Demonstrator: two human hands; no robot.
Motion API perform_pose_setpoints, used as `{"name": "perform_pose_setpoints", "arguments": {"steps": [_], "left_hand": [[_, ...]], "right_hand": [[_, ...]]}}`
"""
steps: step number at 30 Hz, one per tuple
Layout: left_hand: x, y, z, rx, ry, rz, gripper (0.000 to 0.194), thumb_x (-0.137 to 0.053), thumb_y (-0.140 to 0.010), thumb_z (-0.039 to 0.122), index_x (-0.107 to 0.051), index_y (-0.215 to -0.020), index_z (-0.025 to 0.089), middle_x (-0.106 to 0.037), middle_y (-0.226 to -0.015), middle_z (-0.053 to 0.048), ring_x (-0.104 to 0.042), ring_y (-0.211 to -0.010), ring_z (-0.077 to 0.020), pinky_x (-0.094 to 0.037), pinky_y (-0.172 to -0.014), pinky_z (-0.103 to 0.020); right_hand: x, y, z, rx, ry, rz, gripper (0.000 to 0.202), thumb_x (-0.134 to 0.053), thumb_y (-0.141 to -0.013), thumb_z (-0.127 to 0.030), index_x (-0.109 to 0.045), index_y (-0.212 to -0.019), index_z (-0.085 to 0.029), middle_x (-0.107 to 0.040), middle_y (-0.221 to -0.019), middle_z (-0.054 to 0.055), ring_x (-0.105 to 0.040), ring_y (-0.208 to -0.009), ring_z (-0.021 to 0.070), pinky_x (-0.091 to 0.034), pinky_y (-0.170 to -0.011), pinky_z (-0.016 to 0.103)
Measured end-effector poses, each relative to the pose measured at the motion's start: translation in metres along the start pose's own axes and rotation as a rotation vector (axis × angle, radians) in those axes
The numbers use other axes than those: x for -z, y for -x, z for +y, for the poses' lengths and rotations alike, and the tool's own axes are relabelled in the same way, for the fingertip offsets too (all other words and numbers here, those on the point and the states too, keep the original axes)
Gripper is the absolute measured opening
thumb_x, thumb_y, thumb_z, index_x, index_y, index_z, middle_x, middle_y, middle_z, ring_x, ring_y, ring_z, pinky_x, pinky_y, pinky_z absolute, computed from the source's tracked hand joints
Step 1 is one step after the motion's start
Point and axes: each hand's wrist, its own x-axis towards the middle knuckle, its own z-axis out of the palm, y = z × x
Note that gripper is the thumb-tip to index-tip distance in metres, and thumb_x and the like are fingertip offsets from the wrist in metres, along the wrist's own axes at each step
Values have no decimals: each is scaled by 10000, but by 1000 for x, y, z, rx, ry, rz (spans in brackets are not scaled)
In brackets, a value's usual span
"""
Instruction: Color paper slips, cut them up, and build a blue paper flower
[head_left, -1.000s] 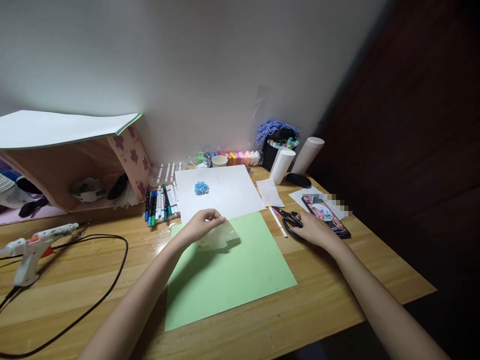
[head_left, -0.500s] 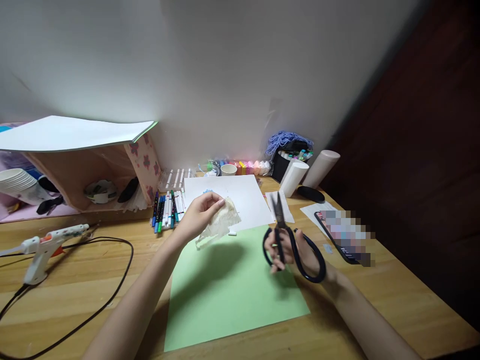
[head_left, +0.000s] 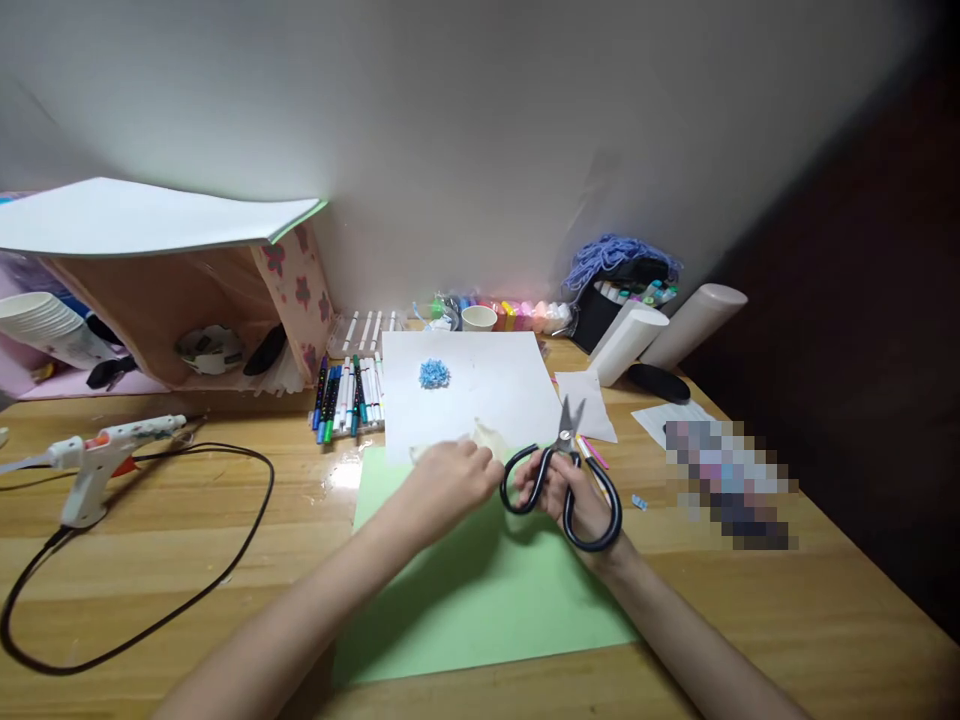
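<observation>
My left hand is closed above the green paper, back turned up. A thin, crumpled, pale see-through scrap sticks out from behind it; the fingers cover the rest. In my right hand are scissors with large black loops. Their blades are parted and point away from me. The fingers of my left hand are close to the left handle loop; whether they touch it I cannot tell. A blue shredded clump lies on the white paper beyond.
A glue gun with a looping black cord stands at left. Several markers lie beside the white paper. A paper cup is at the back. White cylinders and a blurred-out object occupy the right side.
My left hand has turned over and moved right, toward the scissors, with the pale scrap now mostly behind it. The scissors' blades have spread apart. The view has shifted, uncovering the blue clump.
</observation>
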Motion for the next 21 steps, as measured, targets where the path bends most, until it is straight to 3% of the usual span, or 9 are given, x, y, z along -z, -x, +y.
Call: {"name": "perform_pose_setpoints", "arguments": {"steps": [1,3,5,6,9,11,16,21], "left_hand": [[-6,-1,8,-22,1,-132,120,-524,-874,128,-627,-819,151,-654,-755,-55,-614,-674,-175,-393,-543,-259],[-13,-3,18,-18,92,-279,172,-548,-887,300,-623,-814,163,-650,-781,-57,-601,-624,-171,-368,-512,-263],[-13,-4,18,39,174,-317,382,-457,-896,514,-609,-800,177,-642,-775,-55,-596,-614,-178,-355,-513,-270],[-11,-4,16,116,215,-335,433,-391,-912,541,-601,-794,181,-638,-776,-59,-600,-636,-188,-354,-528,-273],[-7,-3,5,480,218,-321,345,-419,-921,465,-577,-884,161,-627,-915,-111,-604,-796,-244,-348,-569,-282],[-10,-2,0,616,277,-341,292,-543,-859,433,-554,-940,152,-612,-955,-118,-590,-832,-252,-342,-578,-278],[-29,1,-3,678,511,-302,308,-703,-698,385,-567,-884,180,-575,-913,-73,-550,-792,-231,-342,-601,-285],[-35,0,-13,625,672,-224,176,-676,-693,315,-571,-731,180,-555,-854,-64,-509,-814,-221,-352,-644,-296]], "right_hand": [[4,-3,-2,64,24,73,343,-681,-685,-534,-582,-686,-206,-602,-624,10,-576,-552,139,-528,-569,289],[12,-8,-5,167,83,171,333,-681,-700,-490,-540,-646,-193,-547,-564,-14,-543,-518,124,-506,-531,263],[20,-12,-6,229,127,219,336,-681,-711,-460,-502,-624,-190,-512,-543,-30,-517,-490,107,-480,-497,239],[23,-13,-6,250,140,229,333,-680,-717,-450,-490,-627,-192,-505,-544,-34,-511,-486,103,-474,-492,234],[27,-15,-4,268,157,225,310,-668,-738,-434,-478,-665,-199,-500,-558,-41,-511,-494,105,-480,-502,242],[27,-14,-3,254,158,214,313,-661,-743,-444,-474,-676,-201,-499,-557,-41,-513,-491,109,-485,-497,251],[22,-11,-1,200,134,155,323,-676,-730,-445,-468,-678,-203,-502,-552,-42,-513,-486,107,-496,-489,253],[19,-10,-3,145,132,98,359,-677,-714,-484,-445,-676,-212,-475,-514,-57,-499,-454,108,-491,-451,259]]}}
